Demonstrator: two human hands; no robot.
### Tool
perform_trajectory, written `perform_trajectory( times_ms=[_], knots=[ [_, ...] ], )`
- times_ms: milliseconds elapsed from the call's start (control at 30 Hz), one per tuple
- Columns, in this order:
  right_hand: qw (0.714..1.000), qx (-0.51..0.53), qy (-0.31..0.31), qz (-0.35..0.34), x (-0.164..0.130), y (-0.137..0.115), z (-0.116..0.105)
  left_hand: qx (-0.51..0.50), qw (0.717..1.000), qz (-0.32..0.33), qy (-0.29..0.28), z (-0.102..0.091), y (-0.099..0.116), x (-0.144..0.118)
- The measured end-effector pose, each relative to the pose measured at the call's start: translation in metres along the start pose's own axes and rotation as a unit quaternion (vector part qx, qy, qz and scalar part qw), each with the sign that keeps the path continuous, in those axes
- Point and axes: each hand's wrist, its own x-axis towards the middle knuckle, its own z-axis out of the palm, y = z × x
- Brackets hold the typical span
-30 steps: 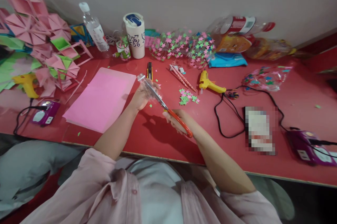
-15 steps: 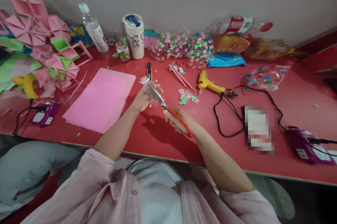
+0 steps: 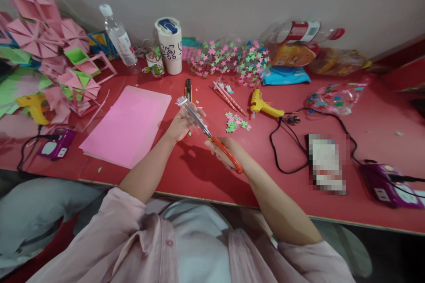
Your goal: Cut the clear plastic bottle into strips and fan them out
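Observation:
My left hand [image 3: 179,124] is closed around a clear plastic bottle top [image 3: 182,101], its neck pointing away from me. In my right hand [image 3: 226,152] is a pair of scissors [image 3: 227,154] with orange handles. Their metal blades lie over the clear plastic, running up toward the neck; whether they bite into it I cannot tell. Just beyond my left hand lies a yellow and black box cutter [image 3: 188,90]. To the right of the blades is a small pile of green and pink paper stars [image 3: 234,122].
Pink paper sheets [image 3: 128,125] lie at left. A yellow glue gun [image 3: 265,105] with a black cord [image 3: 272,150] lies at right. Along the wall stand a water bottle [image 3: 119,41], a tumbler [image 3: 171,50] and star-covered clear plastic [image 3: 229,59]. Folded pink paper shapes [image 3: 43,30] crowd the left end.
The scissor handles look slightly closer together, and the fingers of my right hand have drawn in a little. My left hand and the bottle top stay nearly still.

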Motion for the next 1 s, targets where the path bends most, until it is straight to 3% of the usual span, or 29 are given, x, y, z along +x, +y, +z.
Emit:
perform_trajectory(
  times_ms=[100, 233, 433, 633, 1000],
  knots=[
    [1.000, 0.000, -0.010, 0.004, 0.002, 0.002, 0.000, -0.011, 1.000, 0.002, 0.007, 0.003, -0.001, -0.001],
    [0.997, 0.014, -0.038, -0.064, 0.001, 0.004, 0.000, -0.034, 0.999, 0.001, 0.032, -0.001, 0.000, 0.002],
    [0.991, -0.040, -0.052, -0.118, -0.008, 0.010, -0.008, -0.137, 0.976, 0.063, 0.158, -0.021, 0.020, 0.011],
    [0.989, -0.086, -0.068, -0.100, -0.010, 0.012, -0.022, -0.174, 0.967, 0.056, 0.176, -0.018, 0.027, 0.011],
    [0.989, -0.063, -0.071, -0.111, -0.008, 0.010, -0.015, -0.144, 0.975, 0.004, 0.170, -0.004, 0.024, 0.005]
  ],
)
